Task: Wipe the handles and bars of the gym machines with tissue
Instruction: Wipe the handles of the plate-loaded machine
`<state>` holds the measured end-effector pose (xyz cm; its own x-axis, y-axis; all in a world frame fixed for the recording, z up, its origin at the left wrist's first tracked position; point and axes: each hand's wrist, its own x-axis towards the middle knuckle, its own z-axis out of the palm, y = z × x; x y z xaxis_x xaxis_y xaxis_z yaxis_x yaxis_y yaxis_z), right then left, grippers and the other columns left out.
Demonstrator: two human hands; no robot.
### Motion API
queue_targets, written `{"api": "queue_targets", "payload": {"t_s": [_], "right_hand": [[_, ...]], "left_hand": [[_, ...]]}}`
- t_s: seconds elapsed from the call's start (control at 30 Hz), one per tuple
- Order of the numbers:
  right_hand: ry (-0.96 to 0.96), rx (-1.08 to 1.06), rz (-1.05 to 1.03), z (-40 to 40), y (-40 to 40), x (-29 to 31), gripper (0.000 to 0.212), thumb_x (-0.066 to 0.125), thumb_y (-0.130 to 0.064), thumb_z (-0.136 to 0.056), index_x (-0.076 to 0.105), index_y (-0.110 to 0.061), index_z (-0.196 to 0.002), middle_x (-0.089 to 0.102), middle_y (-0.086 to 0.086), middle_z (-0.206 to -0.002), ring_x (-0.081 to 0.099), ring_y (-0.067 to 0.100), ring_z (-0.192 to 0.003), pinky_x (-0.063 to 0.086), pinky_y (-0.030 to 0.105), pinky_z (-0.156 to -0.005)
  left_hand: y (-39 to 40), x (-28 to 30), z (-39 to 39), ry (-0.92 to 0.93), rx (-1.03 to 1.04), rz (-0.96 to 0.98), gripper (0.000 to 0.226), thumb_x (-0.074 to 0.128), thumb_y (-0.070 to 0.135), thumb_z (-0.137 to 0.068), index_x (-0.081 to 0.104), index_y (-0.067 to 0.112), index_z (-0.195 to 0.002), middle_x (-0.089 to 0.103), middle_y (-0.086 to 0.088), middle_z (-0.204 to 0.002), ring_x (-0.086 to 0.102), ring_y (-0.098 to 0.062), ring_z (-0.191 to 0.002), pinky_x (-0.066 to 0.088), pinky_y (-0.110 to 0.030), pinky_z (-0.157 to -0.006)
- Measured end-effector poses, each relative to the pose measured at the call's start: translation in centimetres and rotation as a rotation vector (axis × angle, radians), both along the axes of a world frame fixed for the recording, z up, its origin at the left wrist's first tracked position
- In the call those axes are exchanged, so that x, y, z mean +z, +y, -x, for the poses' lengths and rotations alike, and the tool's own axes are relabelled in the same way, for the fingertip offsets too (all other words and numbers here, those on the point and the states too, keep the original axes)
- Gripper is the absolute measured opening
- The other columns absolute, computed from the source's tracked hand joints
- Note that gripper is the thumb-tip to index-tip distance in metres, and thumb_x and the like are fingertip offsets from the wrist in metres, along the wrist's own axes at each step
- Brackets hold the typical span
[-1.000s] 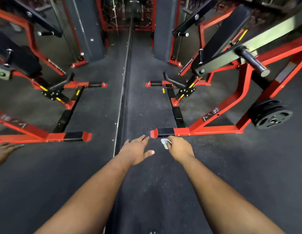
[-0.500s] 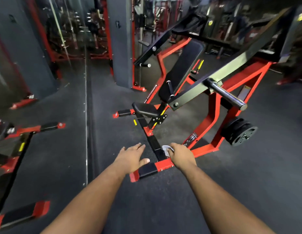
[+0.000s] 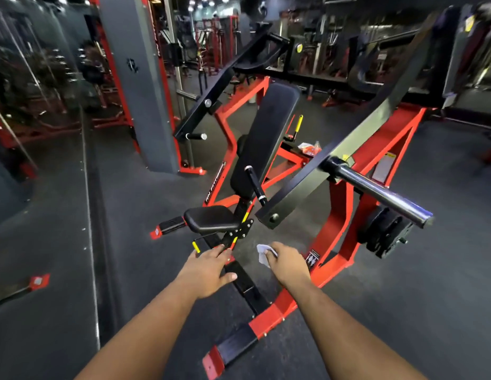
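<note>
White tissue [image 3: 263, 255] is pinched in the curled fingers of the right hand [image 3: 286, 263], held above the dark floor [image 3: 403, 311] just right of a red and black machine [image 3: 334, 215]. The left hand [image 3: 208, 272] is spread flat, palm down, over the machine's black base rail [image 3: 245, 287]. A black seat [image 3: 211, 220] and a steel bar [image 3: 376, 189] are seen beyond the hands.

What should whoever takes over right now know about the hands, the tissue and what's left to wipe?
Right hand: shut on the tissue, held in the air, touching no machine part.
Left hand: open, empty, fingers spread above the machine's base.
Machine: black handle beside the seat, long steel bar on the right.
Done: nothing visibly wiped.
Left: handle, bar, then the other machines.
</note>
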<state>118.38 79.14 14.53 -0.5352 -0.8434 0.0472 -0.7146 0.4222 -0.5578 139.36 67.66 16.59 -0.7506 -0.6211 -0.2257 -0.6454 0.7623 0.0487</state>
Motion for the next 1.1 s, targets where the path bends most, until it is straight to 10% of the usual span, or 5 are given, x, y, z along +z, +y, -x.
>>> {"api": "queue_targets", "payload": {"t_s": [0.6, 1.1], "right_hand": [[-0.198, -0.399, 0.080, 4.4, -30.4, -3.8, 0.023, 0.052, -0.035, -0.097, 0.068, -0.029, -0.113, 0.076, -0.002, -0.105, 0.070, 0.026, -0.097, 0.056, 0.037, -0.083], [-0.012, -0.844, 0.309, 9.5, -39.3, -3.6, 0.036, 0.049, -0.016, -0.100, 0.068, -0.034, -0.124, 0.072, -0.018, -0.119, 0.067, 0.010, -0.106, 0.051, 0.027, -0.090]], "left_hand": [[-36.3, -3.7, 9.7, 0.026, -0.294, -0.063, 0.079, 0.040, 0.063, -0.103, 0.011, 0.025, -0.165, 0.007, 0.003, -0.173, 0.013, -0.017, -0.158, 0.014, -0.055, -0.125], [-51.8, -3.8, 23.8, -0.027, -0.792, 0.048, 0.075, 0.033, 0.060, -0.105, 0.008, 0.024, -0.165, 0.002, 0.002, -0.173, 0.006, -0.017, -0.159, 0.009, -0.058, -0.125]]}}
